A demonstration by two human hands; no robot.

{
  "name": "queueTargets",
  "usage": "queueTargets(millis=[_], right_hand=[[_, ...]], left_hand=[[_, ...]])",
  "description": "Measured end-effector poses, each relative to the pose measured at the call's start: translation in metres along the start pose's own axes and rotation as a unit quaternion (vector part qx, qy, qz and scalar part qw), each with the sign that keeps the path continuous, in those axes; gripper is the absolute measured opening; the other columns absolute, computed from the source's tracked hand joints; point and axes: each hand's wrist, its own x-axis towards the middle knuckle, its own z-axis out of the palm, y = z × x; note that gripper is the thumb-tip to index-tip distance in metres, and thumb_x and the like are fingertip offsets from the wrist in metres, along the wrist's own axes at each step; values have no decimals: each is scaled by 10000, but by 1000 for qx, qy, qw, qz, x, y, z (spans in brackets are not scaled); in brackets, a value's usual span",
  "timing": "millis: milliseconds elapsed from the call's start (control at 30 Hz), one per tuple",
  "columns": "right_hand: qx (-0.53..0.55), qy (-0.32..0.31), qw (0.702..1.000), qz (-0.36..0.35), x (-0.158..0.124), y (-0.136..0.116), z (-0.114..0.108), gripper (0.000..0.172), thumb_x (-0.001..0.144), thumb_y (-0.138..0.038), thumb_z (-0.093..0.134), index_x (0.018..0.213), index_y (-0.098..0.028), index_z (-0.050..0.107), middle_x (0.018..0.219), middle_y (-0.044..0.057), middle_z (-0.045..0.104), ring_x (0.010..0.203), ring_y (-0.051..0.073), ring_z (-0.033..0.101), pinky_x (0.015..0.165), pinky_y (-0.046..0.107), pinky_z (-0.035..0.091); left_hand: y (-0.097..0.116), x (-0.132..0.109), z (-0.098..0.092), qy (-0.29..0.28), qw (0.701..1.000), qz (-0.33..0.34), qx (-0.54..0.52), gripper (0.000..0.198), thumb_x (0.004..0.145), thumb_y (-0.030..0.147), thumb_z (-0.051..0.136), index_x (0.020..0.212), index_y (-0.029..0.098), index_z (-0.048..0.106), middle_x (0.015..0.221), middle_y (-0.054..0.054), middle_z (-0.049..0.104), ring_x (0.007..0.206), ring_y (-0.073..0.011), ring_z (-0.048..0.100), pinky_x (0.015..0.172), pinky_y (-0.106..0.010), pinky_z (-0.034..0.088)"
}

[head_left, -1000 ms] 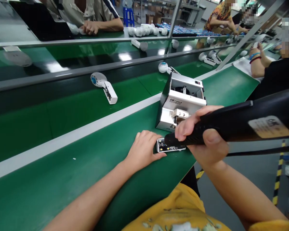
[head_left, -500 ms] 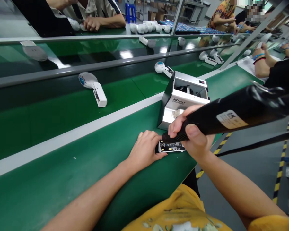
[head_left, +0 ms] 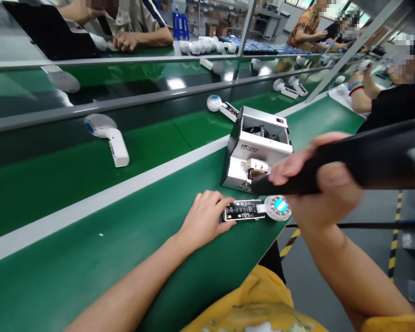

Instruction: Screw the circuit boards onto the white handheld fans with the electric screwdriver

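My left hand (head_left: 207,216) is closed on the left end of a white handheld fan (head_left: 277,208), its thumb and fingers on either side. The fan lies on the green bench with its circuit board (head_left: 245,210) facing up and its round head to the right. In my right hand (head_left: 318,184) is a black electric screwdriver (head_left: 363,161), held nearly level and blurred by motion. Its tip is at the front of a silver screw feeder (head_left: 259,143), by the small metal outlet; whether they touch I cannot tell.
Beyond the bench's pale edge runs a green conveyor (head_left: 152,147) carrying several white fans, one (head_left: 109,136) at the left. Co-workers sit across the line and at the right, one with a black sleeve (head_left: 394,101). A slanted metal post (head_left: 352,50) stands at the right.
My right hand has swung the screwdriver from over the circuit board to the feeder's front, uncovering the fan's head. My left hand stays on the fan. The view has shifted slightly.
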Motion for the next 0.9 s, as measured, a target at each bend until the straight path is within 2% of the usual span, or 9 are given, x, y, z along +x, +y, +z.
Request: queueTargets(millis=[100, 300, 367, 467, 567, 667, 900], right_hand=[[-26, 65, 996, -58, 13, -16, -5, 195, 737, -328, 746, 897, -286, 643, 600, -48, 588, 459, 177, 521, 472, 373, 444], [-28, 56, 996, -71, 17, 7, -8, 239, 762, -386, 745, 922, -275, 607, 590, -53, 602, 451, 177, 542, 484, 370, 457], [-22, 37, 997, -71, 15, 11, -7, 247, 765, -393, 761, 918, -270, 610, 588, -51, 600, 455, 179, 546, 489, 377, 477], [-15, -14, 999, -34, 6, 6, -8, 285, 795, -406, 791, 970, -269, 612, 625, -46, 607, 487, 177, 568, 511, 380, 502], [0, -77, 997, 15, -11, -1, -10, 270, 859, -404, 749, 1046, -269, 609, 669, -40, 635, 521, 174, 590, 543, 379, 511], [38, -130, 990, 28, -30, 1, -11, 256, 893, -375, 703, 1095, -262, 595, 713, -27, 654, 549, 176, 616, 550, 370, 516], [69, -154, 985, 35, -46, 17, -5, 258, 909, -351, 659, 1127, -260, 557, 737, -21, 641, 554, 176, 629, 531, 347, 526]], left_hand=[[-1, 1, 1, -3, 1000, 2, -12, 463, 866, 326, 762, 1285, 222, 593, 1220, -63, 650, 1086, -281, 550, 877, -430, 419], [-3, 3, 0, -11, 1000, -6, -13, 457, 869, 322, 753, 1283, 199, 604, 1216, -86, 659, 1093, -297, 556, 904, -442, 433], [-3, 3, 0, -12, 1000, -6, -11, 464, 867, 326, 755, 1286, 199, 604, 1208, -90, 660, 1086, -299, 561, 900, -441, 436], [-3, 3, -1, -10, 1000, -6, -10, 470, 856, 325, 768, 1281, 207, 607, 1189, -84, 665, 1069, -295, 567, 883, -433, 437], [-2, 4, -2, -5, 1000, 1, -8, 469, 840, 330, 787, 1261, 217, 614, 1173, -74, 674, 1063, -293, 566, 869, -424, 430], [0, 5, -2, -2, 1000, 3, -2, 465, 832, 337, 794, 1247, 220, 618, 1156, -70, 681, 1059, -294, 565, 860, -419, 422], [3, 6, -3, -10, 1000, 0, 2, 410, 837, 319, 780, 1206, 219, 633, 1140, -67, 674, 1034, -290, 567, 844, -420, 423]])
